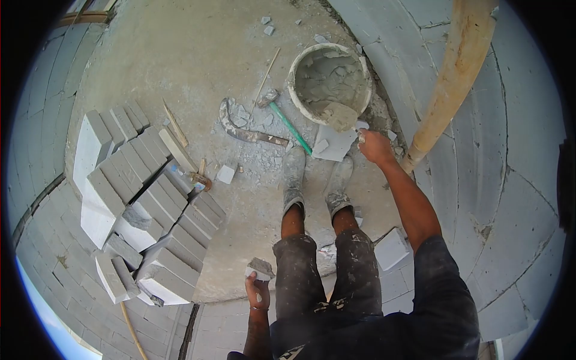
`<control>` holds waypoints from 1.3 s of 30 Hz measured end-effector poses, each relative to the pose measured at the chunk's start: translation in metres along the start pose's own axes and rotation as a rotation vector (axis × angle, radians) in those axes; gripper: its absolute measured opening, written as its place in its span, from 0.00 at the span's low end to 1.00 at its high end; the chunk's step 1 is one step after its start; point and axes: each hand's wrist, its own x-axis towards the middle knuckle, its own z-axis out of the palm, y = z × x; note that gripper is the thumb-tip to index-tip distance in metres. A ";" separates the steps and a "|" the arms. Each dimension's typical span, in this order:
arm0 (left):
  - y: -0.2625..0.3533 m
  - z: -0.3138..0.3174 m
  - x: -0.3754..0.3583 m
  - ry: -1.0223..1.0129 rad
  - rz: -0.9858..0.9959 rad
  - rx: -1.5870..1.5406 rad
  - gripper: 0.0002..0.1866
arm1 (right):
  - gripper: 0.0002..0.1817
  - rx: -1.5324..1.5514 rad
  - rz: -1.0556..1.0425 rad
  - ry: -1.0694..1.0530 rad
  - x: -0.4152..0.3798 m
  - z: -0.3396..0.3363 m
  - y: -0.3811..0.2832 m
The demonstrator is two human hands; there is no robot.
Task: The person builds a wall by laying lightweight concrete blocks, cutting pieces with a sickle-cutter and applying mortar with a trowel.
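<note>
My right hand (375, 146) is closed round the handle of a trowel (339, 116), whose mortar-coated blade rests at the near rim of a round bucket (293, 84). Grey wet mortar (333, 78) fills much of the bucket. Down at the left of my legs, my left hand (258, 291) grips a broken piece of light grey block (259, 270) with a rough upper face. Just below the bucket lies a flat block offcut (336, 144) with a small chip on it.
A hammer (290, 127) with a green handle and a curved, machete-like blade (252, 135) lie among rubble before my boots. Stacked grey blocks (144, 162) stand at left. A wooden pole (450, 84) leans by the block wall (516, 198) at right.
</note>
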 end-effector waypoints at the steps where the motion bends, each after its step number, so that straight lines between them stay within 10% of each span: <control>1: 0.004 0.002 0.001 -0.003 0.005 0.009 0.24 | 0.18 0.010 0.003 0.004 0.000 0.006 0.002; 9: 0.019 -0.007 0.006 -0.027 0.025 0.113 0.25 | 0.24 0.603 0.059 0.295 -0.034 0.021 0.000; 17: 0.098 0.049 0.027 -0.238 0.063 0.389 0.33 | 0.20 1.113 0.003 0.452 -0.242 -0.061 -0.045; 21: 0.146 0.095 0.076 -0.369 0.124 0.634 0.31 | 0.21 0.967 0.155 0.966 -0.357 -0.102 -0.068; 23: 0.166 0.092 0.155 -0.372 0.031 0.829 0.25 | 0.18 1.391 0.322 1.018 -0.403 -0.122 -0.074; 31: 0.186 0.226 0.047 -0.516 0.195 0.982 0.15 | 0.17 1.478 0.457 1.634 -0.497 -0.150 -0.048; 39: 0.180 0.243 0.091 -0.665 0.241 1.063 0.23 | 0.18 1.550 0.575 1.588 -0.533 -0.182 -0.002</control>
